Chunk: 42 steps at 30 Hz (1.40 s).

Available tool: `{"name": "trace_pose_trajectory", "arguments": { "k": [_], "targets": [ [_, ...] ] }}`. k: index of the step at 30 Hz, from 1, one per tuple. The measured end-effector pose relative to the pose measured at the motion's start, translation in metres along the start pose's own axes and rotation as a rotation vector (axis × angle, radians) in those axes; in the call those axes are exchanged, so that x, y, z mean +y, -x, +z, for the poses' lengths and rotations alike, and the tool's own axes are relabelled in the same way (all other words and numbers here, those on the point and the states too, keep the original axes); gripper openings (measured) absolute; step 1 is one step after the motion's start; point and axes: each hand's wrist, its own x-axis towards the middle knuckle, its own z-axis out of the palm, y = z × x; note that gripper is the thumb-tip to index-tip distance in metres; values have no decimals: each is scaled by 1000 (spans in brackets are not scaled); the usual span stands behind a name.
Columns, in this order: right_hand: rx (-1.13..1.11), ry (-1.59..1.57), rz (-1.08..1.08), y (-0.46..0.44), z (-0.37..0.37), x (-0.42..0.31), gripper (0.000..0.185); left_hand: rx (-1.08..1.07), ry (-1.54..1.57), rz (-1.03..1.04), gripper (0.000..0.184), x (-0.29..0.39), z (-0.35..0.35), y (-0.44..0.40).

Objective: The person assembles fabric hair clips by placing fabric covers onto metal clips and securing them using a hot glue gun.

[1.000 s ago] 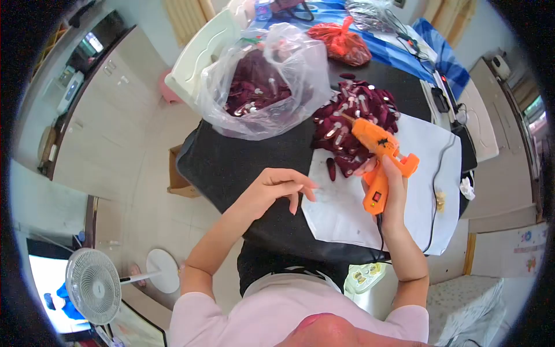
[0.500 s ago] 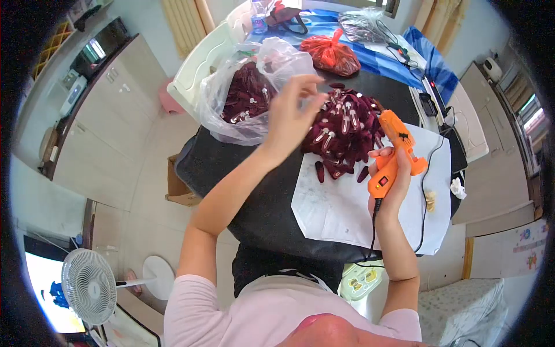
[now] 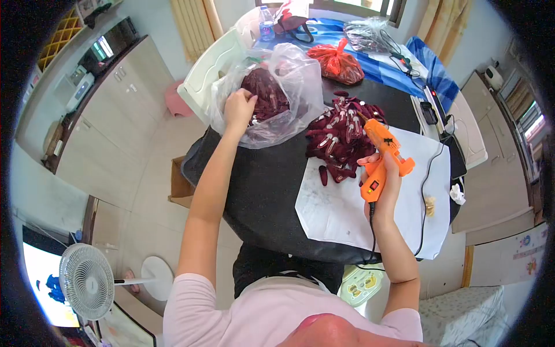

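My left hand [image 3: 238, 110] is at the near left side of an open clear plastic bag [image 3: 309, 87], its fingers drawn together beside the maroon clips [image 3: 269, 95] inside. Whatever those fingers hold is too small to tell. In my right hand [image 3: 391, 176] is an orange glue gun [image 3: 376, 180], its nozzle pointing up and left at a heap of maroon fabric-covered clips [image 3: 341, 136] with silvery metal parts. The heap lies partly on a white sheet [image 3: 329, 214], and a loose maroon piece [image 3: 323, 175] sits at its near edge.
A black cable [image 3: 373, 231] hangs from the glue gun. Beyond the heap sit a red plastic bag [image 3: 336, 62] and a water bottle [image 3: 266, 24]. A power strip [image 3: 435, 104] lies at the table's right. A white fan [image 3: 87, 281] stands at the lower left.
My left hand has moved from near the white sheet, up past the heap, and left to the clear bag; its fingers have come together. The glue gun is still in my right hand.
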Motion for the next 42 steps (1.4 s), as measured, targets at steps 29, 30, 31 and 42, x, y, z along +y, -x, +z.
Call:
{"name": "trace_pose_trajectory", "arguments": {
  "k": [29,30,31,42],
  "targets": [
    [-640,396,369,40,-1,1,24,-74,1084,32,10,88,-80,202],
    [-648,426,386,40,0,0,23,-67,1045,53,10,88,-82,201],
    [-642,430,392,40,1,0,21,-60,1007,74,10,86,-83,201],
    [-653,431,376,40,5,6,21,-89,964,52,11,86,-86,202]
  ]
}}
